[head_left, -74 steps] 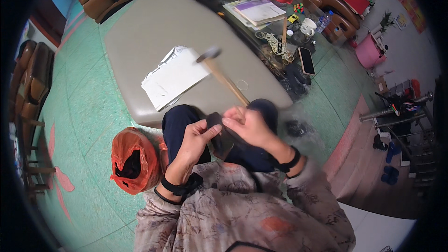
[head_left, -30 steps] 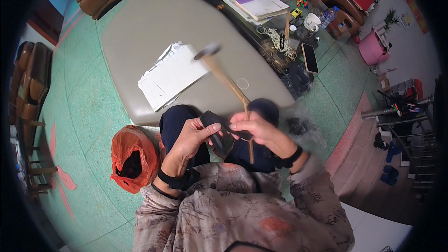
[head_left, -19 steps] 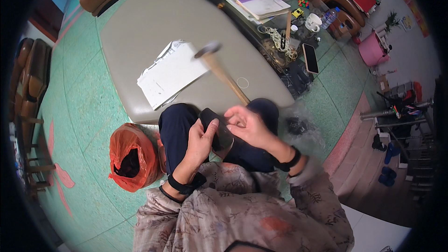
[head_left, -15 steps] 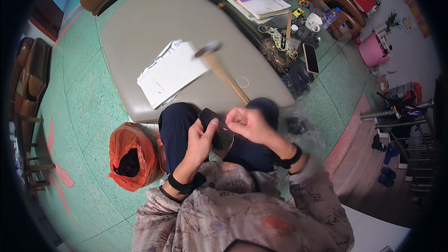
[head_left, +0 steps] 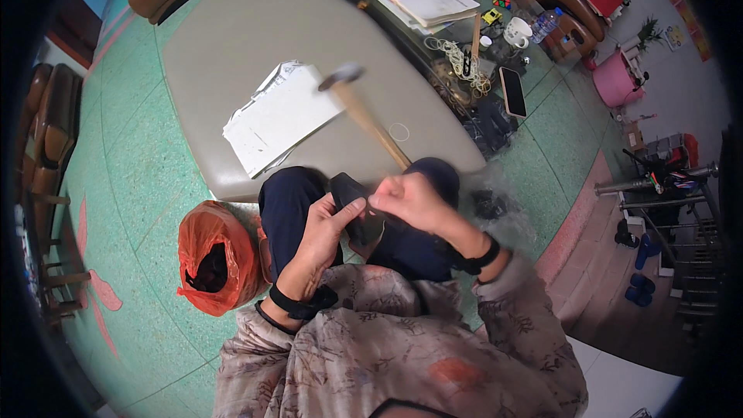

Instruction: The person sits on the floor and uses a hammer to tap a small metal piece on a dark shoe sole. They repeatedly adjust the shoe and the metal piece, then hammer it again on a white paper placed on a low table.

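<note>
Between my knees, my left hand (head_left: pixel 329 224) grips a black flat piece (head_left: pixel 348 190), its thumb pressed on the upper face. What exactly this piece is, I cannot make out. Close against its right edge is my right hand (head_left: pixel 410 200), thumb and fingertips pinched together. Anything between those fingertips is too small to name. Beyond my right knee a hammer (head_left: pixel 371 125) with a wooden handle rests over the grey padded bench, its head somewhat blurred. White sheets of paper (head_left: pixel 282 120) lie to its left, and a thin pale ring (head_left: pixel 398 132) to its right.
An orange plastic bag (head_left: pixel 220 255) with dark contents stands on the green floor by my left leg. At the right, a dark low table holds papers (head_left: pixel 426 4), a white mug (head_left: pixel 518 32), tangled cord (head_left: pixel 460 58) and a phone (head_left: pixel 512 91). Clear plastic (head_left: pixel 507 217) lies beside my right knee.
The black piece is tipped a little differently, showing more of its upper face. My right fingertips stay pinched near its edge. The whole view has shifted slightly; the hammer and papers lie as before.
</note>
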The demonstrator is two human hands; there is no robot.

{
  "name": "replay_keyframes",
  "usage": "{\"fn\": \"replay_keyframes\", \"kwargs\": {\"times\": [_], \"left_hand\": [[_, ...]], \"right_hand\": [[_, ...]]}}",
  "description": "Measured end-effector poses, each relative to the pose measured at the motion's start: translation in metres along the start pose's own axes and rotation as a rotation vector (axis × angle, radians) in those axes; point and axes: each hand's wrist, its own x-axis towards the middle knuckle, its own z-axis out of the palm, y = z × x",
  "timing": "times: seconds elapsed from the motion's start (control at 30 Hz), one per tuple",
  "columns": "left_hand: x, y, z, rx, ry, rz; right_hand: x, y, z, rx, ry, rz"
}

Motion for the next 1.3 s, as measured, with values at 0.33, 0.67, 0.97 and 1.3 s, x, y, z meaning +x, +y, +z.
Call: {"fn": "replay_keyframes", "kwargs": {"times": [0.33, 0.67, 0.97, 1.3], "left_hand": [[0.002, 0.003, 0.005, 0.117, 0.061, 0.035], [0.002, -0.001, 0.003, 0.049, 0.142, 0.013], [-0.002, 0.003, 0.004, 0.007, 0.130, -0.026], [0.000, 0.002, 0.005, -0.056, 0.072, -0.026]], "right_hand": [[-0.003, -0.001, -0.002, -0.071, -0.036, -0.039], [0.001, 0.008, 0.002, 0.099, 0.025, 0.042], [-0.014, 0.013, 0.006, 0.301, -0.041, 0.100], [-0.012, 0.008, -0.008, 0.273, -0.250, 0.107]]}}
